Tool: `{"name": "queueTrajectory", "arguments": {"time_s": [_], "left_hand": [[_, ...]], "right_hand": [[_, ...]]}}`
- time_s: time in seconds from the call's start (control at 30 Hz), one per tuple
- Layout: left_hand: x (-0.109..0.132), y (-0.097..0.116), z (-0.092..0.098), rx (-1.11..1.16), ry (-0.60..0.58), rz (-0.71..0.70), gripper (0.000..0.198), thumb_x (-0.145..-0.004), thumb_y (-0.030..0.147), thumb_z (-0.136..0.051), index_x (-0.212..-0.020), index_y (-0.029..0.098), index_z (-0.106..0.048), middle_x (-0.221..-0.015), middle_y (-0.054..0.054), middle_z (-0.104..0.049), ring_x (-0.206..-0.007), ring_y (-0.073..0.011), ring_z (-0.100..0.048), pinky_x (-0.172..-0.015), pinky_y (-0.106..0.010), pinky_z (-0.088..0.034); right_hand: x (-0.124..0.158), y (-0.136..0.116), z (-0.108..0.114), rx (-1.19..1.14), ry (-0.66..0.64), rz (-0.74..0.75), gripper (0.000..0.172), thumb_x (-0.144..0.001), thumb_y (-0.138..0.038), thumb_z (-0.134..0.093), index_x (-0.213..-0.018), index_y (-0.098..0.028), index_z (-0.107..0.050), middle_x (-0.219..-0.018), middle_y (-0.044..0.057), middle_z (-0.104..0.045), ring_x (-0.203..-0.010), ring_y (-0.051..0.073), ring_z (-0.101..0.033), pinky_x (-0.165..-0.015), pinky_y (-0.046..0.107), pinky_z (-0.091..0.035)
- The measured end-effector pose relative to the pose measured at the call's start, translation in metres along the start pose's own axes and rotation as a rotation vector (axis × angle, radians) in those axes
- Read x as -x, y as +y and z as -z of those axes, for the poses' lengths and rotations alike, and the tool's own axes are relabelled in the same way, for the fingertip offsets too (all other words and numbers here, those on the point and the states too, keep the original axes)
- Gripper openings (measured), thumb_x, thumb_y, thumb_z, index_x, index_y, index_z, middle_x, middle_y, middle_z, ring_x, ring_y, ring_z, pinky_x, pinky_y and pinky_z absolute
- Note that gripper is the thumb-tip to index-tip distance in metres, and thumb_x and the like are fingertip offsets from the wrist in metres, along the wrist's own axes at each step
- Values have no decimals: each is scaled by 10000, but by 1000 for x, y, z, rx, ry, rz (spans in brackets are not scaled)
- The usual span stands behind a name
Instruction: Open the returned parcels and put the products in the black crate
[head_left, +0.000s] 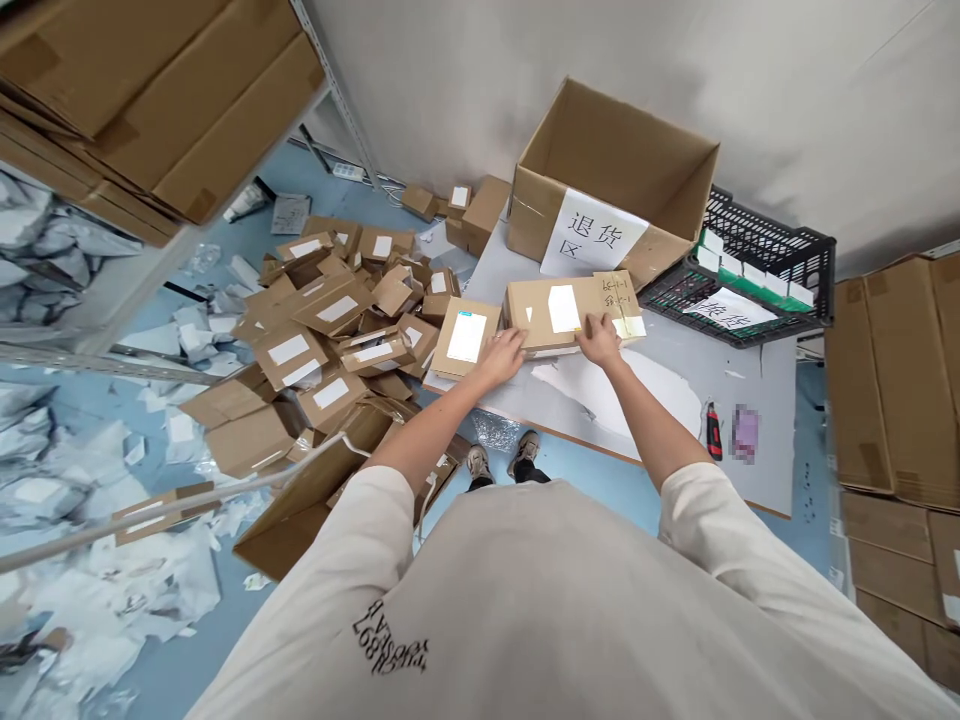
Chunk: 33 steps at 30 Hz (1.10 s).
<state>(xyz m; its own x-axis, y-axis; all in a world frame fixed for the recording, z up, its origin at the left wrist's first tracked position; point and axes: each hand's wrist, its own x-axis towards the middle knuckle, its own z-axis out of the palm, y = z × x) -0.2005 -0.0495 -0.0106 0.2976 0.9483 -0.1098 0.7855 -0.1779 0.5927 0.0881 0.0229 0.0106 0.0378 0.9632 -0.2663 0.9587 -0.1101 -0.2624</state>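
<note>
A long cardboard box [574,300] lies on the table in front of me, with a white label on top and handwriting on its right-end flap. My left hand [504,357] holds its near left corner, fingers bent against the edge. On the near edge further right, my right hand [598,340] grips the same box, thumb and fingers closed around the edge. A smaller cardboard box [442,352] with a white and blue label sits just left, beside my left hand. The undersides of both hands are hidden.
A large open carton [611,130] and a black plastic crate [806,255] stand at the table's back. A red utility knife [713,432] lies right on the table [667,370]. Opened boxes [330,310] pile on the floor left, near scattered packaging [97,550]. Stacked cartons [885,370] stand right.
</note>
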Motion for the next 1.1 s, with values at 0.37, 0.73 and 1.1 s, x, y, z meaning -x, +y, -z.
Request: {"name": "queueTrajectory", "arguments": {"time_s": [0.37, 0.73, 1.1], "left_hand": [[-36, -4, 12, -148, -126, 10, 843, -987, 274, -609, -1805, 160, -442, -1933, -189, -319, -1795, -405, -304, -1455, -645, -214], [13, -24, 40, -276, -53, 283, 654, -1044, 286, -550, -1690, 185, -559, -1806, -237, -485, -1689, -426, -422, -1374, -628, -361], [35, -69, 25, -128, -164, 257, 855, -971, 396, -715, -1775, 228, -477, -1926, -236, -308, -1800, -482, -249, -1408, -735, -279]], "right_hand": [[72, 14, -41, -62, 199, 20, 570, -1024, -452, -571, -1518, -180, -655, -1695, 273, -471, -1355, 483, -507, -1161, 681, -473], [-15, 24, -4, -72, 85, 34, 421, -919, -439, -671, -1293, -255, -614, -1695, 218, -495, -1595, 448, -366, -1288, 733, -315], [43, -7, -12, 31, -5, -153, 747, -951, -786, -729, -1370, -180, -603, -1490, 285, -640, -1429, 494, -583, -1193, 654, -480]]}}
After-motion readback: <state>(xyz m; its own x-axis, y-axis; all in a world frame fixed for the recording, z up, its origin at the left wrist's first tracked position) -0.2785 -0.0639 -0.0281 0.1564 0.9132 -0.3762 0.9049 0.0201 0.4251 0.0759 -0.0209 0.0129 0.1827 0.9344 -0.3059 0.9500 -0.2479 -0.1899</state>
